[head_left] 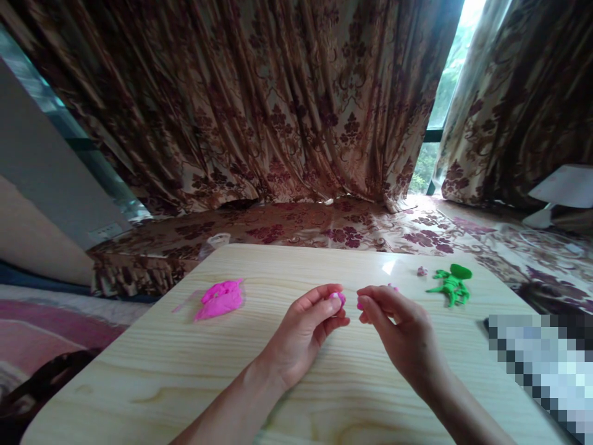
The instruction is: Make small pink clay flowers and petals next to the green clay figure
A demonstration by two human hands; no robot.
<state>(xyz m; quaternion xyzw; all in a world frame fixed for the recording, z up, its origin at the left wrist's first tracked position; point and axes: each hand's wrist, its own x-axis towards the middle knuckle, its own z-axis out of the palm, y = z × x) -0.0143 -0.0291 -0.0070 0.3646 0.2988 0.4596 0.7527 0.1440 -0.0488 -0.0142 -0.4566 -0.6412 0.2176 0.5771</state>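
Note:
Over the middle of the wooden table [185,377], my left hand [308,327] pinches a small lump of pink modelling clay [340,299] between thumb and fingers. A short gap away, my right hand [393,315] is closed on a smaller bit of pink clay [360,303], mostly covered by the fingertips. Just behind the right hand, another small pink piece [393,287] shows in part on the table. To the left lies a large flat mass of bright pink clay [221,300] on what looks like clear wrapping.
A green clay figure [451,285] with thin limbs lies at the right rear, beside a small mauve lump [421,271]. A blurred-out flat device [542,364] is at the right edge. Behind the table are a floral-covered ledge [296,225], curtains [278,93] and a white lamp [563,185].

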